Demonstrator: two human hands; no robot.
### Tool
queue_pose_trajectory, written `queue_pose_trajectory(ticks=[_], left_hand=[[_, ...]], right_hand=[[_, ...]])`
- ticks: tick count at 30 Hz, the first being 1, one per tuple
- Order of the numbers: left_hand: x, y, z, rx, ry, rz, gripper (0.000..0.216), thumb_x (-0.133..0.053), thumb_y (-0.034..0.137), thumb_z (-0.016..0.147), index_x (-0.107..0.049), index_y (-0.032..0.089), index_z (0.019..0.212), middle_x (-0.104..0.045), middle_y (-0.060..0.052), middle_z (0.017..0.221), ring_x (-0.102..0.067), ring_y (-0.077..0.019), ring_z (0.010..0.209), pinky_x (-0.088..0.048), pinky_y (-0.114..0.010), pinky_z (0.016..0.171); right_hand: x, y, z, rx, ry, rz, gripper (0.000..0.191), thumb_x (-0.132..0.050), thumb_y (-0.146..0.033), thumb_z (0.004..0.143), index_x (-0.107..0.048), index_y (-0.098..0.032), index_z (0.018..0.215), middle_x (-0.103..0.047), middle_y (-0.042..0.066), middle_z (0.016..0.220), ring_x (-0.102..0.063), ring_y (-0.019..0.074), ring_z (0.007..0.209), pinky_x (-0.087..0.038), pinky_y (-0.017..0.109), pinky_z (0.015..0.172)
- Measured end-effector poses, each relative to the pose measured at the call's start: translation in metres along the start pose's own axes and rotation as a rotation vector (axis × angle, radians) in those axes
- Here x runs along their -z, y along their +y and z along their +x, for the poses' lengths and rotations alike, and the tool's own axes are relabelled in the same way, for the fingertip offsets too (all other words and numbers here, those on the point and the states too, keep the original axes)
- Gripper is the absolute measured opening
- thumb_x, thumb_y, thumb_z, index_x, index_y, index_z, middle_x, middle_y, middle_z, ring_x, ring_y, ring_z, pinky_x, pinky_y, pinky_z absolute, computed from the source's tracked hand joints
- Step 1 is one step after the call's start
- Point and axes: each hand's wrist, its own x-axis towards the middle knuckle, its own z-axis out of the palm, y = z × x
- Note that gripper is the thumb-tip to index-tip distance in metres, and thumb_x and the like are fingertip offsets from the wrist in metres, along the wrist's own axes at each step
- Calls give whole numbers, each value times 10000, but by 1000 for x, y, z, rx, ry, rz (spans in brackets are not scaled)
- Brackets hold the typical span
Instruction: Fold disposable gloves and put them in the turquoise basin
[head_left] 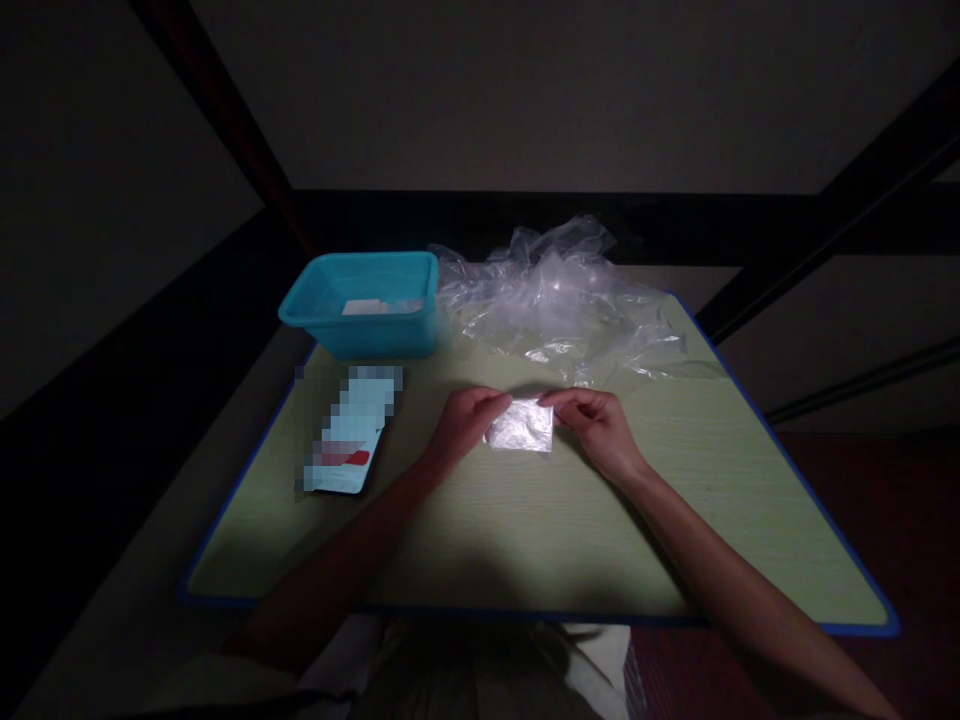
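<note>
A small clear plastic pouch point(523, 427) lies on the green table point(540, 520) at its middle. My left hand point(469, 420) pinches the pouch's upper left corner. My right hand point(596, 425) pinches its upper right corner. Both hands rest on the tabletop with fingers closed on the pouch's top edge.
A teal plastic tub point(364, 300) with white pieces inside stands at the back left. A heap of crumpled clear plastic film point(562, 295) lies at the back, right of the tub. A flat white and blue packet point(349, 430) lies left of my hands. The table has a blue rim.
</note>
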Motion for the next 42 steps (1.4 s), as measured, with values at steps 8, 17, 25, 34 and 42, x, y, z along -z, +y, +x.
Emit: queue_pose_trajectory(ticks=[8,17,25,34,42], left_hand=[[-1,-1,0,-34,8,-31,211,-667,326,573,-608,135,642,-605,7,541,-501,-91,464,-352,-184,443],[-2,-2,0,-81,88,-56,186,-678,296,552,-599,139,615,-611,10,538,-516,-92,479,-353,-176,448],[-3,-1,-1,-90,168,-77,169,-679,262,547,-597,141,631,-615,16,561,-536,-90,508,-371,-168,462],[0,4,-2,46,89,-144,293,-735,294,497,-596,144,707,-625,10,608,-547,-100,516,-405,-176,456],[2,9,-3,194,-85,-145,248,-717,324,519,-656,128,659,-597,2,564,-542,-121,503,-437,-210,426]], right_hand=[[1,3,0,-4,5,6,135,-690,-325,663,-701,-206,724,-698,13,704,-606,139,623,-480,288,619],[-4,1,-1,-135,12,100,352,-697,-378,671,-586,-225,967,-636,-37,645,-581,119,575,-472,252,547],[-7,-2,-4,-167,-4,5,553,-781,-223,537,-488,-210,1006,-642,-60,573,-511,91,455,-371,210,449],[-4,-6,-5,-192,-32,67,515,-748,-238,584,-491,-194,1029,-665,-45,574,-479,84,426,-343,219,449],[-5,-10,-4,-99,-45,57,422,-698,-235,643,-500,-215,1015,-651,-48,599,-489,92,466,-330,223,460]])
